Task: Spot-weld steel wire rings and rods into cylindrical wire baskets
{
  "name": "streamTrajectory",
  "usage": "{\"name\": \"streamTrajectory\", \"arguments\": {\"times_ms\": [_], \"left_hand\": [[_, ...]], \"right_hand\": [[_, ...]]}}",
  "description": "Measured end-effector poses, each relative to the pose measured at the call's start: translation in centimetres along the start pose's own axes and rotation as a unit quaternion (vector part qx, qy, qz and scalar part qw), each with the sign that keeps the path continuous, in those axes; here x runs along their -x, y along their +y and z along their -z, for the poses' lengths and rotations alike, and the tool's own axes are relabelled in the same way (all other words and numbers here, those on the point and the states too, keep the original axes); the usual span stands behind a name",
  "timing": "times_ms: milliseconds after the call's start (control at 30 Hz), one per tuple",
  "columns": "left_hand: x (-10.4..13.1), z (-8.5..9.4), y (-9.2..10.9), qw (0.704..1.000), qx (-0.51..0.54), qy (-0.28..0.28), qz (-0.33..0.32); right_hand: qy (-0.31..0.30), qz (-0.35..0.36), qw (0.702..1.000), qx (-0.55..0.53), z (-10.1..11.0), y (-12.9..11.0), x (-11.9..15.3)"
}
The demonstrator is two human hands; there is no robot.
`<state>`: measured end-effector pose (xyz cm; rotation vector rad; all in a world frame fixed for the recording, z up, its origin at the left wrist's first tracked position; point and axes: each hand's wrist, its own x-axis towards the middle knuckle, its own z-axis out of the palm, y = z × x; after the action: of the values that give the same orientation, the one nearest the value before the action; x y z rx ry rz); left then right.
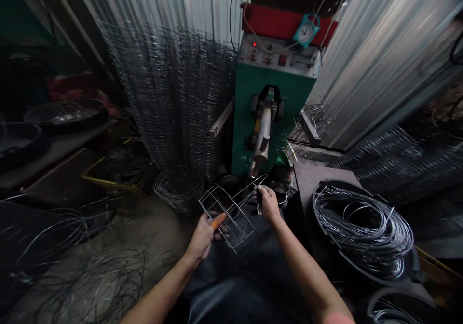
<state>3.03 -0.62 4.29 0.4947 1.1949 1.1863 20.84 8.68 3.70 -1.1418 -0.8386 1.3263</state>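
Note:
A small wire frame (231, 212) with crossing wires is tilted over my lap, in front of the green machine (277, 85). My left hand (208, 235), with an orange covering on one finger, grips the left side of this frame. At its upper right, my right hand (267, 202) is closed, with its fingertips pinched at thin wire near the machine's lower electrode (253, 169). Whether that wire is a separate piece or part of the frame cannot be made out.
Tall stacks of wire rings (195, 97) stand left of the machine. A black basin (321, 232) of bent wires sits on the right. Loose wire hoops (119, 276) lie on the floor at the left. A blue clock (306, 31) hangs on the machine.

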Motion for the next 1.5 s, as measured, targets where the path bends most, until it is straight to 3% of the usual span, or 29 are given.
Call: {"name": "streamTrajectory", "arguments": {"times_ms": [300,500,667,767,833,1167,1333,1500], "left_hand": [[-1.4,-0.6,1.2,1.000,-0.008,0.005,-0.011],[-1.4,-1.1,1.9,1.000,-0.001,-0.002,-0.011],[-1.4,-1.1,1.3,1.000,0.001,0.013,-0.018],[-1.3,-1.5,0.6,0.999,-0.005,0.026,-0.039],[-1.1,-1.7,0.4,0.998,0.000,0.037,-0.052],[-1.2,-1.9,1.0,0.997,0.034,0.051,-0.053],[-1.9,-1.5,0.9,0.997,0.031,0.050,-0.050],[-2.0,-0.4,1.5,0.998,0.047,0.005,-0.039]], "right_hand": [[0.001,0.014,1.000,-0.018,-0.2,0.1,-1.9],[0.006,-0.015,1.000,-0.014,-0.2,-0.5,-2.5],[-0.075,-0.031,0.993,0.089,2.2,-0.5,1.0],[-0.164,-0.034,0.970,0.175,3.6,0.3,4.4],[-0.190,-0.027,0.960,0.205,3.9,0.9,6.0],[-0.152,0.021,0.961,0.231,2.9,1.2,6.0],[-0.162,-0.011,0.970,0.180,2.7,2.2,6.2],[-0.169,0.012,0.977,0.128,1.7,2.6,8.0]]}}
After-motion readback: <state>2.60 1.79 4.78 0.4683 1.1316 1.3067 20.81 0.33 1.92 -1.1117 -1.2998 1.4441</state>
